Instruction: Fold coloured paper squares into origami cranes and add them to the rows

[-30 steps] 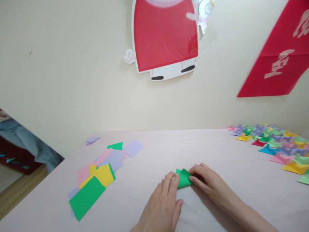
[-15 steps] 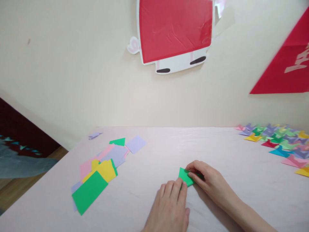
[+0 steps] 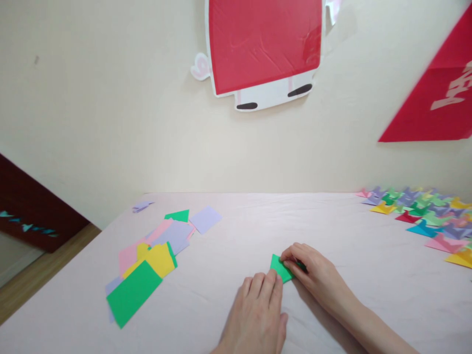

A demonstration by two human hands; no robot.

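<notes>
A small piece of folded green paper [image 3: 280,269] lies on the table in front of me, partly covered by my fingers. My right hand [image 3: 313,269] pinches it near its upper right edge between thumb and fingers. My left hand [image 3: 256,307] rests flat, palm down, its fingertips pressing the lower left edge of the same paper. The far end of the green paper is hidden under my right hand.
To the left lies a loose pile of paper, with a green sheet [image 3: 134,293], yellow paper [image 3: 158,260] and a lilac square [image 3: 205,220]. Several folded paper figures, such as a blue one [image 3: 424,229], stand in rows at right. A wall [image 3: 258,152] bounds the table's back.
Both hands stay on the green paper in nearly the same pose. The view has shifted slightly, and the blurred greyish-blue cloth at the far left is gone from sight.
</notes>
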